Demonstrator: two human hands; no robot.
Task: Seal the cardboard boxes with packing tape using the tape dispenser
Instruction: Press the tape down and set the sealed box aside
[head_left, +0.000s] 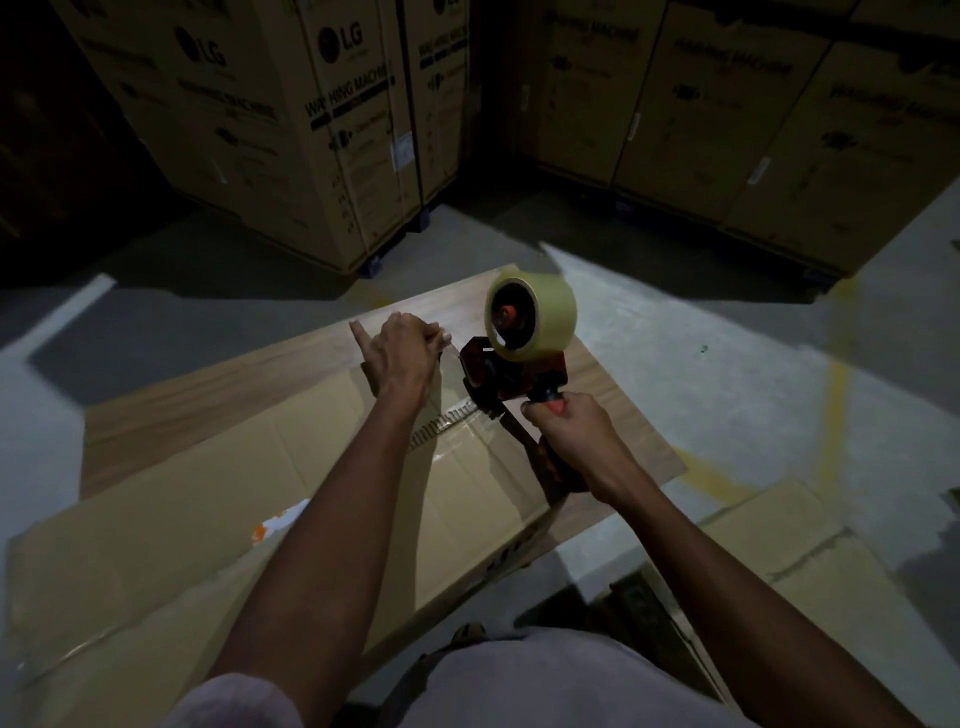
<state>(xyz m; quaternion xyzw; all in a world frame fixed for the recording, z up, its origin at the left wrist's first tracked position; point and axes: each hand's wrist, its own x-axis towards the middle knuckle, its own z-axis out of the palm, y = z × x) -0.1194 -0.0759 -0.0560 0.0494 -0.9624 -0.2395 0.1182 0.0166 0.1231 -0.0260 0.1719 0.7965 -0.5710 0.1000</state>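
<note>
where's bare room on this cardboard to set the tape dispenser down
Bare cardboard lies on the near left, between the left forearm and the sheet's left edge. A smaller bare patch sits right of the tape dispenser, up to the sheet's right edge. The middle is crowded: the left hand pinches the tape end beside the dispenser, which the right hand grips.

Dim warehouse corner

Tall stacked washing-machine cartons (291, 119) are standing along the back, a grey concrete floor (753, 364) is catching patchy light, and worn yellow floor lines (834, 415) are showing at right.
</note>
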